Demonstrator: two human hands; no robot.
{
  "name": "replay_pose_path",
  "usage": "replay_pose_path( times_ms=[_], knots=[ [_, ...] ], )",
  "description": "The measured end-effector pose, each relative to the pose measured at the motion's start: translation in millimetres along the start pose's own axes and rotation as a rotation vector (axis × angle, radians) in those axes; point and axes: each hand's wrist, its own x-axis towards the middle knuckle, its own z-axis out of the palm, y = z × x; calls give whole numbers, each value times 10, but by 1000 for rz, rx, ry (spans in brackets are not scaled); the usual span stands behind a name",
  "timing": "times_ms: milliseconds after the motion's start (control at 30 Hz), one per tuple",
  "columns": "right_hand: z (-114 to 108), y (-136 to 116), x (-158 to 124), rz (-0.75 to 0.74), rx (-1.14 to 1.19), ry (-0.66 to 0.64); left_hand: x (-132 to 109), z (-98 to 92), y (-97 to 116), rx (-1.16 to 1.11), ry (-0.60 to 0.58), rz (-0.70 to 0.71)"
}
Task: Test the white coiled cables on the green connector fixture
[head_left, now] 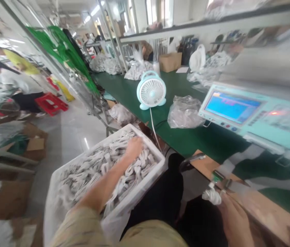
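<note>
My left hand (pixel 134 146) reaches into a white plastic bin (pixel 79 155), its back toward me and fingers curled down among the contents. Looped bundles of pale grey-white cable (pixel 90 181) fill this bin nearly to the rim. What lies within the left fingers is hidden. At the lower right, my right hand (pixel 224 203) is blurred and partly in shade at the table edge. A coiled white cable bundle (pixel 211 196) is held at its fingertips, just below small metal parts (pixel 220 180) on the edge board.
A light-blue fan (pixel 152 91) stands on the green table (pixel 172 82), its cord hanging over the edge. Beside it are a clear plastic bag (pixel 186 113) and a turquoise machine with a lit screen (pixel 233 104). Co-workers (pixel 13 75) and a red stool (pixel 51 103) are at left.
</note>
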Motion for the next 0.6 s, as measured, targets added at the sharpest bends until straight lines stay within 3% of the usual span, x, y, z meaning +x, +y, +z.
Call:
replay_pose_path(
  times_ms=[100, 200, 267, 333, 400, 467, 533, 600],
  knots=[
    [30, -35, -16, 86, 45, -13, 136, 20, -538, 49, 13, -27],
    [48, -48, -9, 122, 78, -4, 181, 180, -923, 81, 12, 17],
    [50, -49, -17, 108, 89, -7, 262, 260, -1085, 90, 46, 11],
    [54, -55, -39, 94, 97, -31, 362, 249, -1088, -37, 166, -53],
    [64, -71, -66, 91, 97, -50, 392, 158, -865, -338, 279, -121],
    [81, -92, -87, 93, 86, -44, 278, 64, -415, -701, 230, -133],
    [99, -112, -101, 90, 72, -41, 14, 54, 194, -957, -57, -87],
    [112, -123, -110, 80, 55, -36, -325, 167, 842, -1088, -350, 11]
  ],
)
